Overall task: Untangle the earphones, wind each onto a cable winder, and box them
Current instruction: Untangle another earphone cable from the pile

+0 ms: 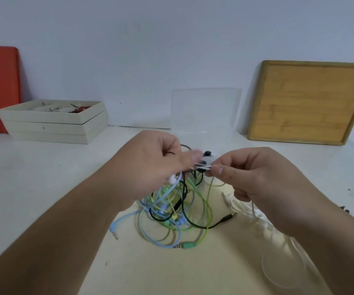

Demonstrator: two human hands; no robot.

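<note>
Both hands up: left hand (161, 158) and right hand (250, 173) pinching one white strand (203, 167) above the tangle (171, 207). Light, limp, snag-prone; best gripped near a plug.

hands (161, 158) – 2 | jack plugs (190, 245) – 4 | wooden board (308, 103) – 1

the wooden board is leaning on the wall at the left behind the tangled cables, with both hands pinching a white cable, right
Not quite. In the head view the wooden board leans on the wall at the right, not the left. The rest holds: tangled cables in front, left hand and right hand pinching a white cable.
</note>
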